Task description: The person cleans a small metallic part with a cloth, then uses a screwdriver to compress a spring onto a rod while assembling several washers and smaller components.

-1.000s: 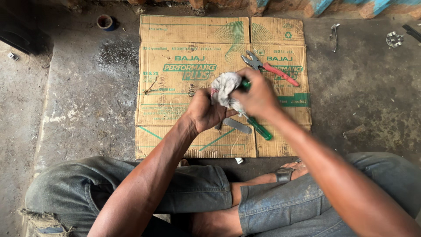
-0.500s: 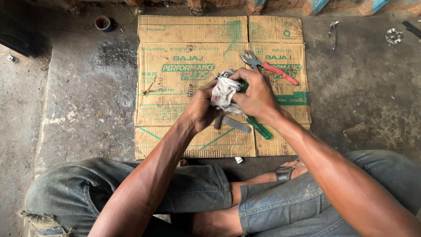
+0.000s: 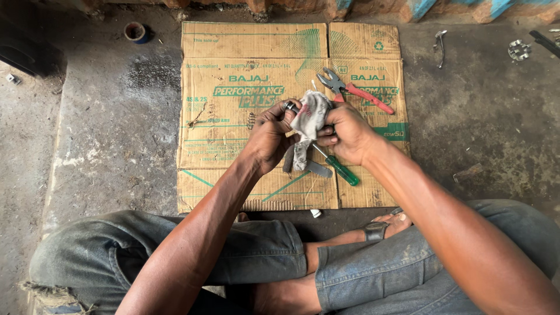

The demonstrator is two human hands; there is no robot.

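I sit cross-legged on the ground over a flattened cardboard sheet (image 3: 233,116). My left hand (image 3: 271,137) pinches a small dark metal part (image 3: 289,107) at its fingertips. A dirty white rag (image 3: 308,119) is gripped in my right hand (image 3: 347,133) and pressed against that part; its tail hangs down between the hands. Under the hands lie a green-handled screwdriver (image 3: 341,171) and a flat grey metal piece (image 3: 318,169) on the cardboard. Red-handled pliers (image 3: 356,92) rest just beyond my right hand.
A small blue-rimmed tin (image 3: 136,31) stands at the back left on the concrete. Metal parts (image 3: 518,50) and a small tool (image 3: 440,44) lie at the back right. A small white bit (image 3: 315,213) sits by the cardboard's near edge. My jeans-clad knees fill the foreground.
Both hands have turned the rag and part between them: the dark metal part now shows at my left fingertips, and the rag has shifted toward the right hand.
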